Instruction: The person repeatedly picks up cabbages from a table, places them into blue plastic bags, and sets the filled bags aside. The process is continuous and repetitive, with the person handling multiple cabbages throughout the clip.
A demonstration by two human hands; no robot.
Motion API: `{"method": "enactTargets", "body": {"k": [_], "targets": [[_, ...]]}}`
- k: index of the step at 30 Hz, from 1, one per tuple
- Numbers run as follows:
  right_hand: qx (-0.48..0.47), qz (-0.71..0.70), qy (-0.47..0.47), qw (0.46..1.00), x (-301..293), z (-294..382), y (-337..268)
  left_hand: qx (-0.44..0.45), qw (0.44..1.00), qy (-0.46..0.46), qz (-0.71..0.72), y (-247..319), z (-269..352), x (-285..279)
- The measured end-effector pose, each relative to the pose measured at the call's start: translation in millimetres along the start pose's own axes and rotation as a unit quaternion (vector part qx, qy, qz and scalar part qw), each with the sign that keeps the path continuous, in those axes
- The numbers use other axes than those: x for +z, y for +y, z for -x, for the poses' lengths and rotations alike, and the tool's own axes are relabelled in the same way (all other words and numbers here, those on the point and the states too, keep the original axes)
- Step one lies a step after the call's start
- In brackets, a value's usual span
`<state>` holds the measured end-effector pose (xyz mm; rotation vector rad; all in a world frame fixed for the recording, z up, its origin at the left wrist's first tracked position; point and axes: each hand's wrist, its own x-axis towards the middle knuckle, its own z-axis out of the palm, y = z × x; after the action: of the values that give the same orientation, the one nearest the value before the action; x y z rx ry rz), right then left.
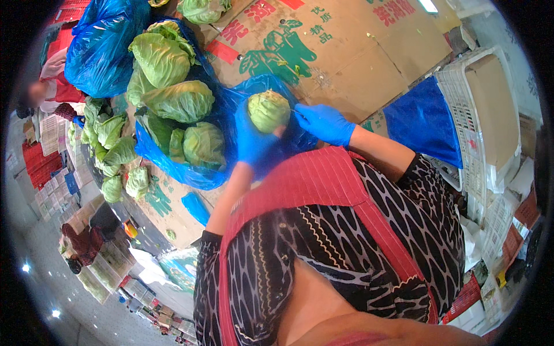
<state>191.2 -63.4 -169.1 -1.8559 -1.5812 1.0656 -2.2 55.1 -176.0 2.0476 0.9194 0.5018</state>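
Observation:
My left hand [255, 140], in a blue glove, holds a trimmed pale green cabbage head [268, 111] with its cut end up. Just right of it, my blue-gloved right hand [325, 123] has its fingers closed on a thin tool [296, 112], partly hidden and too small to identify surely. Under both hands lies part of a blue plastic bag [190, 177]. Left of my left hand, the bag holds several cabbages with loose outer leaves, among them a cabbage [179, 101] near its middle.
Flattened printed cardboard [355, 56] covers the work surface. A full blue bag [108, 52] stands at upper left, with more cabbages [112, 129] below it. At right is a white plastic crate [461, 112] with blue sheeting over its side. A co-worker [65, 82] is at far left.

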Motion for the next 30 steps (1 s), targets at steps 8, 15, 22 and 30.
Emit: {"method": "enactTargets", "body": {"k": [8,15,22,30], "targets": [[0.037,0.027,0.040,0.998,19.2,-41.5,16.3,-0.027,1.000,0.008,-0.002,-2.3,-6.0,-9.5],[0.034,0.062,-0.007,0.997,21.8,-73.3,35.6,0.042,0.997,0.051,0.031,23.4,8.2,-18.8],[-0.052,-0.120,0.128,0.983,6.6,-31.3,-12.2,-0.134,0.744,-0.049,0.653,29.6,41.3,-94.8],[0.017,-0.356,0.010,0.934,-25.1,0.2,-125.9,0.050,0.806,0.077,0.585,72.0,56.0,-102.2]]}}
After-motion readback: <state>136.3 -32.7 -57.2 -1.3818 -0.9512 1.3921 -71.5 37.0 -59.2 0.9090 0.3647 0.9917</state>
